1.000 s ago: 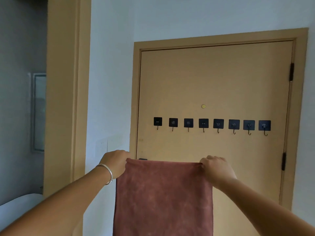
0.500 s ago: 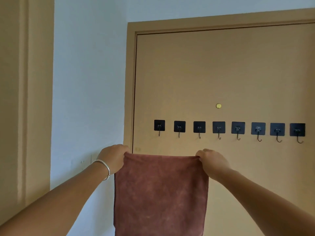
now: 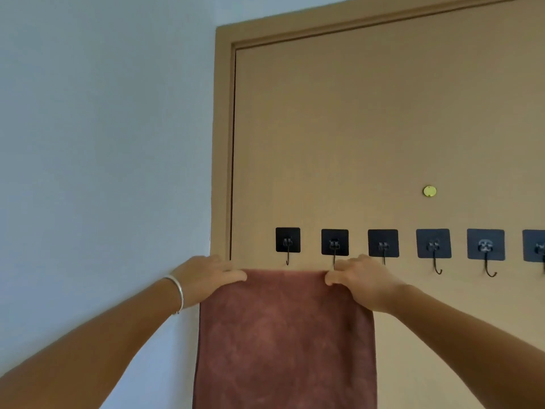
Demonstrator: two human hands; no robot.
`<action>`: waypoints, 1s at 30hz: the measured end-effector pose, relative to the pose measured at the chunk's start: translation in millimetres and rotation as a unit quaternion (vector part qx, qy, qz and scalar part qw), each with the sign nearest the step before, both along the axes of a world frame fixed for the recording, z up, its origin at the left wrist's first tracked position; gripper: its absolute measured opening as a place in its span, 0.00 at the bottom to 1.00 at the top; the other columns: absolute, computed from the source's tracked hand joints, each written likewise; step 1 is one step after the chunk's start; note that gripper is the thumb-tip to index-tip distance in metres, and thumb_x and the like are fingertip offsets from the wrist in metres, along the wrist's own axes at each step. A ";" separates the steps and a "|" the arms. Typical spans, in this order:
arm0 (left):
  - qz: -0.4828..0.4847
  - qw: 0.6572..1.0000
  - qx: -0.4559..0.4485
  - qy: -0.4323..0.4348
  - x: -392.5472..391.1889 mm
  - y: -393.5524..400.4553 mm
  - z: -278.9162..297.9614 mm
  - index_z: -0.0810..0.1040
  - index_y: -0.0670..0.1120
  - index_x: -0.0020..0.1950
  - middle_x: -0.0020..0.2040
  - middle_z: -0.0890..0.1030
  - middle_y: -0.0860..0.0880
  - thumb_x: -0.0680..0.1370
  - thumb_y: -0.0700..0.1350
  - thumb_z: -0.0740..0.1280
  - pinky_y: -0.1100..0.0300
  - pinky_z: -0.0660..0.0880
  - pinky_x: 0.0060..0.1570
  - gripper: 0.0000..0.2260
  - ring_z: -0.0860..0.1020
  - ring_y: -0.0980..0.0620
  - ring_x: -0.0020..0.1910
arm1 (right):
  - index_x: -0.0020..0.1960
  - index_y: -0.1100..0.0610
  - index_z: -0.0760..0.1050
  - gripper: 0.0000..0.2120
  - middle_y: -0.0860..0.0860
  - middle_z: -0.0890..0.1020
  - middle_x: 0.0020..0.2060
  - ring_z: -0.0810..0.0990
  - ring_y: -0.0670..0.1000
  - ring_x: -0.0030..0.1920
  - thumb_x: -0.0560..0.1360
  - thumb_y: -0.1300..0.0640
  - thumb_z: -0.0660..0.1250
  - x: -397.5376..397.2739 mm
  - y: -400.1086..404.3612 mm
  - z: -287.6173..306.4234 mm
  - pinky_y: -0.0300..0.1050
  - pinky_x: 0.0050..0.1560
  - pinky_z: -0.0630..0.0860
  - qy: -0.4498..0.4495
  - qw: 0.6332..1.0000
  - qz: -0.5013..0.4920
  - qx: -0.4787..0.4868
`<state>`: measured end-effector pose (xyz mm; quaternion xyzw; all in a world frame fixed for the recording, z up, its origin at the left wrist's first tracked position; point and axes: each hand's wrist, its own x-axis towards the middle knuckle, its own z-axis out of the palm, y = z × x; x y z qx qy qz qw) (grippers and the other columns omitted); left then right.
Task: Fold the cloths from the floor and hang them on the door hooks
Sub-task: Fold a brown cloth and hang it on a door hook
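A reddish-brown cloth (image 3: 284,338) hangs flat in front of the tan door (image 3: 368,137), its top edge stretched level. My left hand (image 3: 206,276), with a silver bangle on the wrist, grips the top left corner. My right hand (image 3: 361,280) grips the top right corner. The cloth's top edge sits just under the tips of the two leftmost hooks, the first hook (image 3: 287,245) and the second hook (image 3: 334,246). A row of several black square stick-on hooks runs rightward across the door; none of them carries anything.
The door frame (image 3: 221,143) stands just left of the hooks, with a pale blue-white wall (image 3: 103,143) beyond it. A small round brass peephole (image 3: 429,191) sits above the hook row. The hooks continue past the right edge of view.
I have come closer to the door and shifted left. Both hands have raised the cloth, so its top edge went from well below the hooks to just under the two leftmost hook tips.
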<state>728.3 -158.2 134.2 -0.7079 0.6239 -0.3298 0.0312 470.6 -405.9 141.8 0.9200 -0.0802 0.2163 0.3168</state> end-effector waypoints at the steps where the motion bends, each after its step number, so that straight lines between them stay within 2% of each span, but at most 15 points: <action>1: 0.033 0.999 0.000 -0.001 1.8 -4.9 2.4 0.66 0.59 0.71 0.62 0.74 0.52 0.81 0.49 0.57 0.54 0.71 0.57 0.17 0.73 0.49 0.59 | 0.65 0.43 0.67 0.22 0.49 0.75 0.51 0.72 0.54 0.44 0.78 0.65 0.54 5.3 -2.6 1.6 0.44 0.43 0.62 0.005 1.000 -0.005 -0.001; 3: 0.073 0.997 -0.007 0.022 3.5 -15.4 6.0 0.59 0.56 0.75 0.67 0.72 0.48 0.81 0.44 0.58 0.51 0.70 0.60 0.23 0.72 0.47 0.63 | 0.71 0.40 0.61 0.27 0.50 0.74 0.52 0.68 0.52 0.41 0.79 0.64 0.54 18.3 -4.8 3.6 0.45 0.43 0.62 0.009 0.999 -0.028 0.012; 5: 0.060 0.997 -0.026 0.027 12.1 -30.0 4.8 0.54 0.58 0.76 0.67 0.71 0.49 0.81 0.44 0.58 0.53 0.69 0.61 0.25 0.71 0.48 0.63 | 0.73 0.40 0.57 0.28 0.51 0.73 0.53 0.70 0.53 0.42 0.79 0.64 0.54 34.0 -7.6 5.7 0.45 0.43 0.63 0.014 0.998 -0.053 0.013; 8: 0.043 0.996 -0.069 0.020 28.7 -44.5 6.5 0.53 0.64 0.76 0.60 0.70 0.50 0.82 0.58 0.50 0.59 0.68 0.57 0.22 0.72 0.48 0.58 | 0.74 0.42 0.56 0.28 0.52 0.72 0.51 0.75 0.55 0.46 0.79 0.64 0.53 54.2 -11.5 10.9 0.46 0.43 0.63 0.011 0.996 -0.085 -0.006; 10: 0.026 0.996 -0.091 -0.007 38.9 -56.4 10.8 0.55 0.63 0.75 0.56 0.71 0.50 0.79 0.64 0.42 0.60 0.68 0.52 0.25 0.72 0.49 0.53 | 0.73 0.42 0.57 0.26 0.52 0.73 0.52 0.76 0.56 0.46 0.79 0.63 0.52 63.4 -14.1 14.9 0.47 0.43 0.66 -0.001 0.994 -0.111 -0.006; 13: 0.022 0.993 -0.099 0.053 51.8 -73.3 15.6 0.66 0.61 0.71 0.52 0.73 0.53 0.80 0.62 0.51 0.62 0.68 0.47 0.20 0.71 0.54 0.47 | 0.72 0.44 0.59 0.23 0.53 0.73 0.52 0.77 0.56 0.47 0.80 0.60 0.51 72.1 -17.9 16.5 0.49 0.44 0.67 -0.008 0.989 -0.150 -0.002; 14: 0.010 0.993 -0.102 0.051 57.4 -80.2 16.2 0.65 0.62 0.70 0.53 0.74 0.53 0.80 0.61 0.55 0.61 0.70 0.48 0.18 0.73 0.54 0.48 | 0.72 0.44 0.59 0.22 0.53 0.73 0.52 0.77 0.56 0.48 0.80 0.60 0.52 73.7 -18.3 16.4 0.49 0.44 0.66 -0.008 0.986 -0.164 0.002; 16: 0.016 0.997 -0.070 0.038 65.7 -90.2 12.8 0.58 0.65 0.73 0.57 0.73 0.53 0.81 0.56 0.57 0.58 0.72 0.53 0.20 0.73 0.52 0.54 | 0.71 0.46 0.61 0.21 0.53 0.73 0.52 0.77 0.56 0.48 0.80 0.59 0.54 76.0 -17.9 15.6 0.49 0.44 0.65 -0.001 0.981 -0.192 0.008; 18: 0.025 0.995 -0.068 0.067 70.4 -98.2 8.3 0.59 0.62 0.74 0.60 0.73 0.52 0.82 0.54 0.56 0.57 0.72 0.55 0.20 0.73 0.51 0.57 | 0.70 0.48 0.62 0.20 0.54 0.73 0.52 0.77 0.56 0.48 0.80 0.59 0.56 79.2 -13.8 11.7 0.49 0.45 0.65 0.011 0.977 -0.214 0.005; 20: 0.032 0.998 -0.041 0.039 72.8 -106.9 0.5 0.57 0.58 0.76 0.66 0.72 0.49 0.81 0.49 0.57 0.53 0.71 0.57 0.23 0.72 0.47 0.62 | 0.70 0.49 0.62 0.19 0.54 0.74 0.53 0.77 0.56 0.49 0.81 0.59 0.56 83.9 -8.4 6.0 0.49 0.46 0.65 0.017 0.974 -0.227 0.002; 21: 0.031 0.999 -0.025 0.027 74.4 -109.1 -5.8 0.55 0.59 0.76 0.67 0.70 0.49 0.81 0.49 0.58 0.52 0.72 0.58 0.24 0.72 0.46 0.63 | 0.70 0.50 0.62 0.18 0.55 0.74 0.54 0.77 0.57 0.49 0.81 0.59 0.55 86.4 -6.4 3.3 0.49 0.46 0.65 0.017 0.973 -0.230 -0.003; 23: 0.029 0.998 -0.030 0.050 79.4 -112.7 -20.2 0.54 0.61 0.75 0.64 0.70 0.49 0.81 0.54 0.56 0.54 0.73 0.56 0.23 0.72 0.48 0.59 | 0.69 0.51 0.63 0.17 0.55 0.75 0.54 0.78 0.57 0.50 0.81 0.59 0.55 90.3 -2.5 -2.0 0.49 0.45 0.65 0.018 0.973 -0.232 -0.008; 26: 0.008 0.992 -0.071 0.103 78.9 -118.0 -43.8 0.67 0.58 0.67 0.53 0.73 0.54 0.78 0.68 0.47 0.60 0.73 0.47 0.23 0.73 0.55 0.48 | 0.68 0.53 0.65 0.15 0.56 0.76 0.53 0.78 0.59 0.49 0.82 0.59 0.54 95.4 1.2 -17.9 0.51 0.44 0.67 0.043 0.973 -0.228 -0.004; 28: -0.022 0.994 -0.069 0.087 75.2 -124.6 -59.2 0.71 0.59 0.59 0.48 0.73 0.57 0.76 0.70 0.46 0.63 0.70 0.42 0.23 0.72 0.58 0.44 | 0.68 0.53 0.64 0.15 0.57 0.77 0.53 0.79 0.60 0.49 0.82 0.58 0.54 99.3 3.0 -34.0 0.52 0.47 0.69 0.056 0.974 -0.219 0.020; 30: -0.045 0.995 -0.077 0.052 71.3 -128.7 -71.6 0.73 0.58 0.48 0.43 0.74 0.57 0.75 0.70 0.49 0.63 0.68 0.38 0.21 0.72 0.58 0.40 | 0.69 0.52 0.63 0.16 0.57 0.77 0.54 0.79 0.60 0.50 0.81 0.57 0.55 104.6 5.6 -49.9 0.52 0.47 0.69 0.051 0.977 -0.201 0.054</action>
